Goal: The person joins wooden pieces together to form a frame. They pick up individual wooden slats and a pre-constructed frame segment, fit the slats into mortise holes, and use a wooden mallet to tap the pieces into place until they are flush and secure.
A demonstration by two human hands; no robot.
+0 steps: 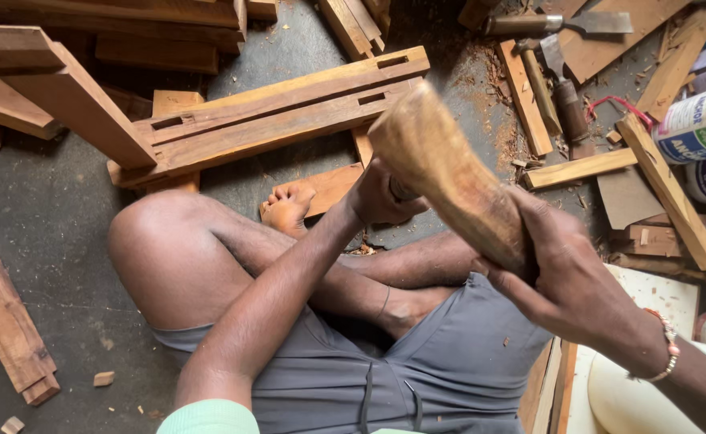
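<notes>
We sit cross-legged on the grey concrete floor (39, 233), and our right hand (566, 277) is clenched around the narrow end of a thick, rounded wooden mallet (449, 173), its pale grain worn smooth and its blunt head raised toward eleven o'clock. Our left hand (381, 197) is closed around a slim tool handle (403, 191) just under the mallet's head; the tool's working end is hidden, so we cannot tell its kind. Past the left hand, at twelve o'clock, lie two long reddish-brown wooden rails (277, 112), squared and cut with rectangular mortise slots, lying side by side and touching. Our bare foot (289, 205) rests beside a short flat wooden board (333, 186) below them. At two o'clock, two steel chisels with dark wooden handles (558, 76) lie among orange sawdust and pale wooden strips (582, 169). At three o'clock stand white plastic bottles (703, 128) with coloured labels; what they contain cannot be seen. A stack of short brown wooden slats (7, 321) lies at nine o'clock.
</notes>
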